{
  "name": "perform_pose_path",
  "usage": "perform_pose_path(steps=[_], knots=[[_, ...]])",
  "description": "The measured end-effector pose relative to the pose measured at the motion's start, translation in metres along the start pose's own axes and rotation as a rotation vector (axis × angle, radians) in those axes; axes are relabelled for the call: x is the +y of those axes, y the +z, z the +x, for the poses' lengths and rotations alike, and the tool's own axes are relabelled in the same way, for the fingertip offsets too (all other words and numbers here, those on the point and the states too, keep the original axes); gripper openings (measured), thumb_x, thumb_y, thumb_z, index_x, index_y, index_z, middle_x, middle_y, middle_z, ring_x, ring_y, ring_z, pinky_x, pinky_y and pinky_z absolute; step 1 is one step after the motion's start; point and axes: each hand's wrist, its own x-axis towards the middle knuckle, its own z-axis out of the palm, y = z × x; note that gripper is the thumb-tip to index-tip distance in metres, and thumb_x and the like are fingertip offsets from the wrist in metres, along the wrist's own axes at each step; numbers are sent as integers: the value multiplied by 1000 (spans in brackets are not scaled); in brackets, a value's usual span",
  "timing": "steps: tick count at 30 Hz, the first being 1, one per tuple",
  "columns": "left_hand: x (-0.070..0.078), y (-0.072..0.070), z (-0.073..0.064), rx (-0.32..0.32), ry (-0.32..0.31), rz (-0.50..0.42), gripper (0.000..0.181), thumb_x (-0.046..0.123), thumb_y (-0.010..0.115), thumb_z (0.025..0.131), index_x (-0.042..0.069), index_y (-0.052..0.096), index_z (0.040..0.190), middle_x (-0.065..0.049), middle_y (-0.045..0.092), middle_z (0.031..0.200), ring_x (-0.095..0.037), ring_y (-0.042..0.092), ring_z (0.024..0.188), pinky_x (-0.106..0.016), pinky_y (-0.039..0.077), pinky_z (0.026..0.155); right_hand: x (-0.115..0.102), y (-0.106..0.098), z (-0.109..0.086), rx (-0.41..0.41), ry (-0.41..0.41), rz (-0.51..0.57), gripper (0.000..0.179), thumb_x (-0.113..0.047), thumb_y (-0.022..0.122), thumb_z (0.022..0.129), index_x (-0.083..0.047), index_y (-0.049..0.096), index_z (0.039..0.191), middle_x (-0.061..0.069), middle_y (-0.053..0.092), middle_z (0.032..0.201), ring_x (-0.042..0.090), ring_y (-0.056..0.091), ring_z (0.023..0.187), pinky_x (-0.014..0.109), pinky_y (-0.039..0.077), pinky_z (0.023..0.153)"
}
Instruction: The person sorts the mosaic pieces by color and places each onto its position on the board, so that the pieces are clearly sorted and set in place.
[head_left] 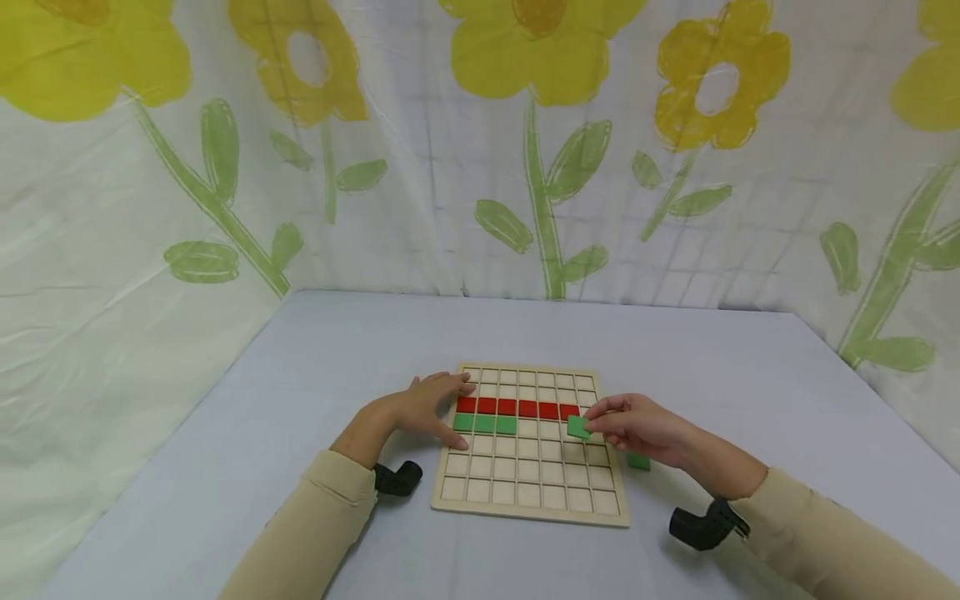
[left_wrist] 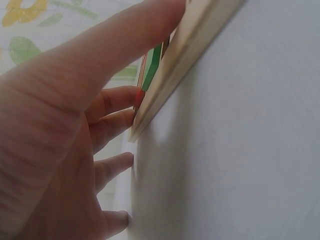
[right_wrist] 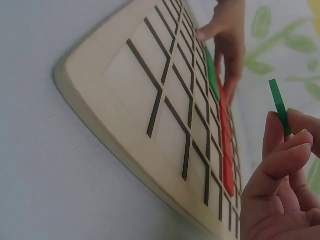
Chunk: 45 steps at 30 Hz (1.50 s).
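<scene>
A wooden grid board [head_left: 528,493] lies flat on the table, with a row of red square tiles [head_left: 507,407] across it. Three green tiles [head_left: 485,424] sit in the row just nearer, at its left end. Between thumb and fingertips my right hand [head_left: 643,429] pinches another green tile [head_left: 577,427], held above the board's right side; the right wrist view shows this tile [right_wrist: 280,106] edge-on. My left hand [head_left: 427,407] rests at the board's left edge, fingers spread and thumb on the frame. In the left wrist view its fingers [left_wrist: 112,172] are extended, some on the table.
One more green tile [head_left: 639,461] lies on the table right of the board, partly under my right hand. The pale table [head_left: 360,333] ends at a hanging sheet [head_left: 420,208] painted with yellow flowers. Black wrist mounts [head_left: 705,527] stick out below both sleeves.
</scene>
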Motion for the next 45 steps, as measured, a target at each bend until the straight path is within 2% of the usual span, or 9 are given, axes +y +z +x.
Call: perform_pose_path(steps=[7, 23, 33, 45], knots=[[1, 0, 0, 0, -8, -6, 88, 46, 79, 69, 21, 39, 142, -1, 21, 156, -27, 12, 145, -56, 3, 116, -4, 6, 17, 38, -9, -26, 16, -16, 66, 86, -6, 59, 97, -4, 55, 77, 7, 44, 60, 17, 38, 54], [3, -4, 0, -7, -13, 11, 87, 46, 79, 69, 20, 39, 142, -1, 23, 155, -26, 12, 145, -57, 4, 116, -14, 28, 47, 30, -28, -28, 16, -12, 67, 84, -2, 62, 96, -1, 65, 78, 6, 45, 57, 17, 40, 54], [1, -2, -1, -4, -8, 6, 85, 45, 78, 70, 21, 40, 141, 0, 24, 155, -26, 12, 145, -57, 4, 116, -15, 38, 55, 85, -13, -90, 20, -10, 66, 84, 3, 64, 99, 0, 64, 76, 6, 48, 55, 17, 42, 52], [1, -2, 0, -1, -6, 10, 86, 47, 79, 69, 20, 40, 141, 0, 23, 155, -26, 12, 145, -57, 4, 115, -14, 44, 58, 132, 15, -151, 13, -9, 68, 83, 0, 65, 91, 0, 66, 73, 7, 52, 53, 18, 43, 50]])
